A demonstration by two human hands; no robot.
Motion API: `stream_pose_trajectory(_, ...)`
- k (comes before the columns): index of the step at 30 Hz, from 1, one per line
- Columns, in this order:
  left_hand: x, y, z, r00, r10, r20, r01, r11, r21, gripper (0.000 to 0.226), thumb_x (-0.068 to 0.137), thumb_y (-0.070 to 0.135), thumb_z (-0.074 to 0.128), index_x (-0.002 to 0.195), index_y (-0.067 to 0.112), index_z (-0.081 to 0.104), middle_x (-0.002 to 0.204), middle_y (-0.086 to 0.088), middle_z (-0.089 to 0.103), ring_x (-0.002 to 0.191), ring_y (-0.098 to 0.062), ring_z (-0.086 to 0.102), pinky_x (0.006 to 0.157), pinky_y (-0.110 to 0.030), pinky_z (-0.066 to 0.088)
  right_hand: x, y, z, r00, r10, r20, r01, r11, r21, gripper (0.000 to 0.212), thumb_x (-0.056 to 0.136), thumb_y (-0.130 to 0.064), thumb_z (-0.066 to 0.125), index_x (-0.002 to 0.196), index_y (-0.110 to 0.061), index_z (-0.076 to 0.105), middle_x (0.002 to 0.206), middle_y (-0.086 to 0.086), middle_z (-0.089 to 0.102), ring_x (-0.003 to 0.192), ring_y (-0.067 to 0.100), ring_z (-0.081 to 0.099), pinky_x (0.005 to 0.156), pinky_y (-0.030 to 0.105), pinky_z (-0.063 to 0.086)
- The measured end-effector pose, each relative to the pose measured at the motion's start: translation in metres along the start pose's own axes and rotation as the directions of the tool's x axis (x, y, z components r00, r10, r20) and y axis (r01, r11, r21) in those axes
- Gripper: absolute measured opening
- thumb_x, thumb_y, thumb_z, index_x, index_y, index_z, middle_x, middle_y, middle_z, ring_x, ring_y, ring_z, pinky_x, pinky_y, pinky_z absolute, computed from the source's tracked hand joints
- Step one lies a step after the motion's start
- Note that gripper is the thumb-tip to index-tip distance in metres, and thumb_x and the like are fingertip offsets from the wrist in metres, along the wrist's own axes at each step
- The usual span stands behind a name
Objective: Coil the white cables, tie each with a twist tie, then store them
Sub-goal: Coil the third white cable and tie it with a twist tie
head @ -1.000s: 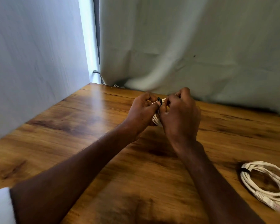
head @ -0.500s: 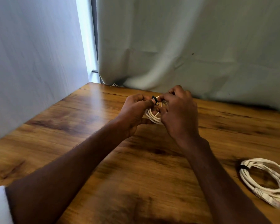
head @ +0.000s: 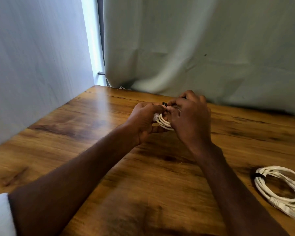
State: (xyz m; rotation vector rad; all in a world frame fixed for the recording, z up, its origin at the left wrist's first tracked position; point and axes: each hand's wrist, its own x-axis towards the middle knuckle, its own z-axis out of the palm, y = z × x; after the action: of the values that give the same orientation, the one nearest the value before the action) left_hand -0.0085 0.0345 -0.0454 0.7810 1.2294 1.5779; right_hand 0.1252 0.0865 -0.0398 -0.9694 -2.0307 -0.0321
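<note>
A coiled white cable [head: 163, 122] is held between both hands just above the wooden table [head: 75, 133]. My left hand [head: 143, 121] grips the coil from the left. My right hand [head: 189, 120] covers most of the coil, its fingertips pinching a black twist tie [head: 164, 104] at the coil's top. A second white cable coil [head: 279, 189], bound with a black tie [head: 259, 175], lies on the table at the right edge.
A pale wall panel [head: 32, 65] stands along the table's left side. A grey-green curtain [head: 194, 48] hangs behind the back edge. Bare wood lies in front of the hands and to their left.
Both hands have sunk slightly toward the table with the coil. The black tie's ends have been worked tighter between the fingertips. The tied coil at the right has not moved.
</note>
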Motion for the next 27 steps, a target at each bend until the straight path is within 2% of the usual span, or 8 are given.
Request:
stream_pose_trajectory(4,0.0023,0.0022,-0.0041,1.0,-0.016,-0.012,0.016,1.0,-0.008,0.031,0.098,0.013,0.065,0.125,-0.003,0.066,0.106,-0.023,0.073,0.088,-0.029,0.075,0.075,-0.044,0.063,0.0,0.0013,-0.0003,0.999,-0.026,0.047,0.027,1.0,-0.009,0.034,0.084,-0.025,0.082,0.117,-0.026,0.074,0.115,-0.003,0.063,0.108,0.024,0.053,0.084,0.043,0.049)
stream_pose_trajectory(9,0.0008,0.001,-0.0024,1.0,-0.019,0.011,0.019,1.0,0.008,0.034,0.097,0.013,0.066,0.126,-0.005,0.066,0.123,-0.029,0.071,0.093,-0.031,0.075,0.079,-0.047,0.064,-0.0008,0.0032,0.0006,1.0,-0.012,-0.023,0.012,1.0,-0.008,0.028,0.085,-0.024,0.079,0.113,-0.024,0.076,0.11,-0.002,0.065,0.103,0.026,0.055,0.081,0.042,0.049)
stream_pose_trajectory(14,0.0019,0.0,-0.001,0.999,-0.021,-0.035,0.02,1.0,-0.024,0.034,0.098,0.014,0.067,0.128,-0.002,0.065,0.119,-0.025,0.073,0.092,-0.029,0.076,0.072,-0.04,0.062,-0.0041,0.0007,0.0044,0.997,-0.003,-0.077,0.001,1.0,-0.031,0.023,0.087,-0.024,0.078,0.11,-0.02,0.077,0.106,0.0,0.066,0.098,0.026,0.054,0.074,0.034,0.042)
stream_pose_trajectory(17,0.0026,-0.0011,-0.0013,0.997,-0.034,-0.072,0.031,0.999,-0.044,0.037,0.097,0.015,0.068,0.13,0.001,0.063,0.121,-0.024,0.073,0.098,-0.032,0.077,0.073,-0.042,0.063,-0.0047,0.0002,0.0052,0.997,-0.002,-0.079,0.0,1.0,-0.027,0.02,0.088,-0.026,0.077,0.107,-0.021,0.078,0.104,-0.001,0.067,0.097,0.026,0.055,0.074,0.035,0.044)
stream_pose_trajectory(22,0.0007,-0.0017,0.0009,0.997,-0.03,-0.066,0.028,0.999,-0.032,0.029,0.099,0.014,0.066,0.124,0.0,0.068,0.12,-0.025,0.074,0.095,-0.03,0.076,0.072,-0.04,0.062,-0.0044,-0.0011,0.0045,0.998,-0.013,-0.057,0.012,1.0,-0.019,0.036,0.088,-0.026,0.077,0.124,-0.029,0.072,0.114,-0.003,0.067,0.103,0.027,0.057,0.079,0.04,0.049)
stream_pose_trajectory(27,0.0006,-0.0014,0.0017,0.996,-0.04,-0.08,0.038,0.999,-0.034,0.031,0.099,0.014,0.065,0.126,0.0,0.066,0.116,-0.023,0.075,0.089,-0.027,0.077,0.07,-0.039,0.062,-0.0035,0.0012,0.0065,1.0,-0.005,-0.019,0.005,1.0,0.007,0.026,0.087,-0.027,0.077,0.113,-0.028,0.077,0.11,-0.004,0.066,0.102,0.026,0.054,0.08,0.039,0.047)
